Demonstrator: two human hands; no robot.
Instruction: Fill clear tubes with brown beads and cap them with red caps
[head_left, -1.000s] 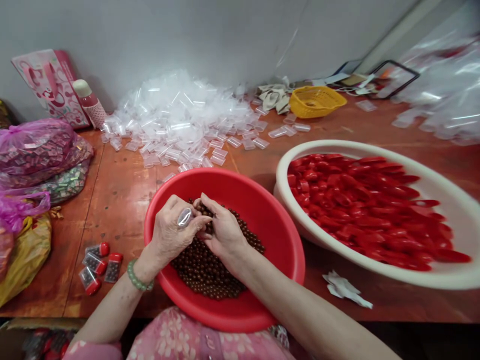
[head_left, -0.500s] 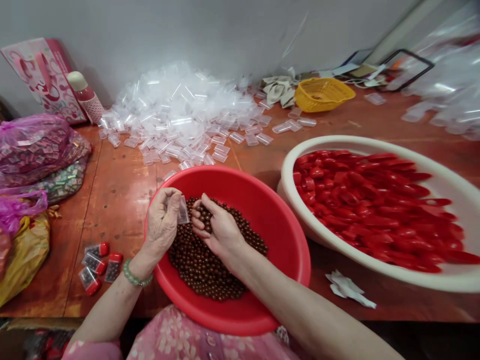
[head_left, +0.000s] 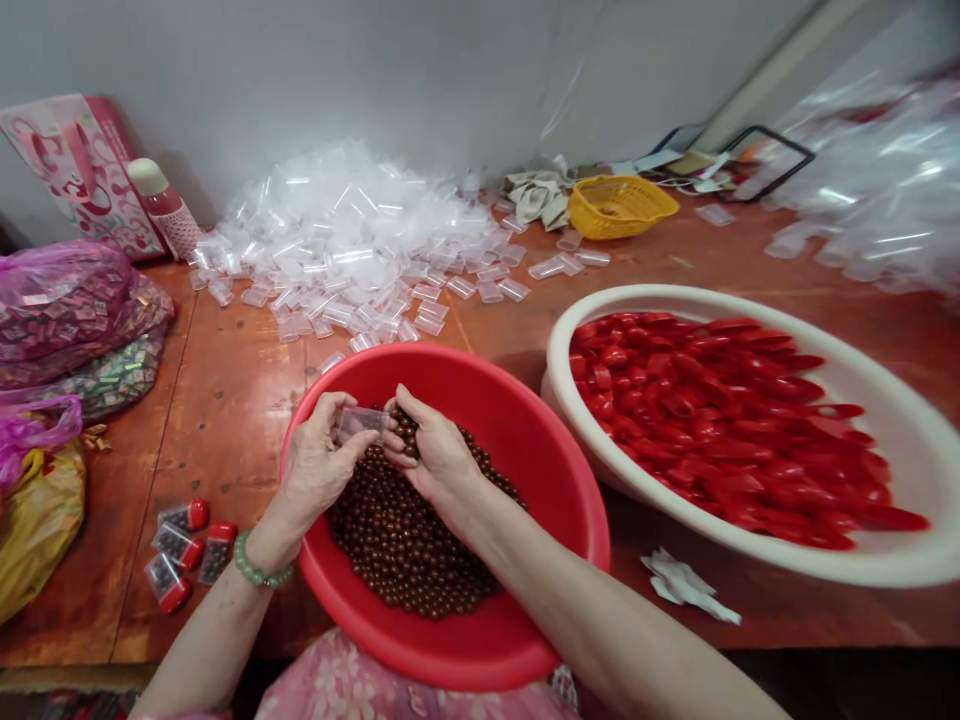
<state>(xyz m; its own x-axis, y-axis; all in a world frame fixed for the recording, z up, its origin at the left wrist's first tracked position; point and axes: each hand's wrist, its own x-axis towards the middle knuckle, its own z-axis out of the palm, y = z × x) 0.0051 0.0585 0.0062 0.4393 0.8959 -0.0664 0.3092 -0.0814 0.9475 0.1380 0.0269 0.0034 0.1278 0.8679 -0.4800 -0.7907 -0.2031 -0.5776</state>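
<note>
My left hand [head_left: 319,455] pinches a small clear plastic container [head_left: 364,425] between thumb and fingers, over the left part of a red basin [head_left: 562,480]. Its right end meets the fingertips of my right hand [head_left: 435,450]. Cupped in that right hand is a clutch of round brown balls [head_left: 406,432]. Below both hands, a heap of the same brown balls [head_left: 412,560] covers the basin's bottom. Left of the basin lie several filled containers with red caps [head_left: 180,545].
A white basin [head_left: 559,370] of red plastic caps [head_left: 697,420] stands at right. Clear containers [head_left: 352,230] are piled by the wall. A yellow basket [head_left: 622,208] and cloth [head_left: 538,198] sit at the back. Filled plastic bags [head_left: 75,310] line the left; crumpled tissue [head_left: 686,583] lies near the front edge.
My left hand has turned the clear container sideways and brought its end against my right fingers. My right hand keeps its cupped balls. The whole view has shifted slightly.
</note>
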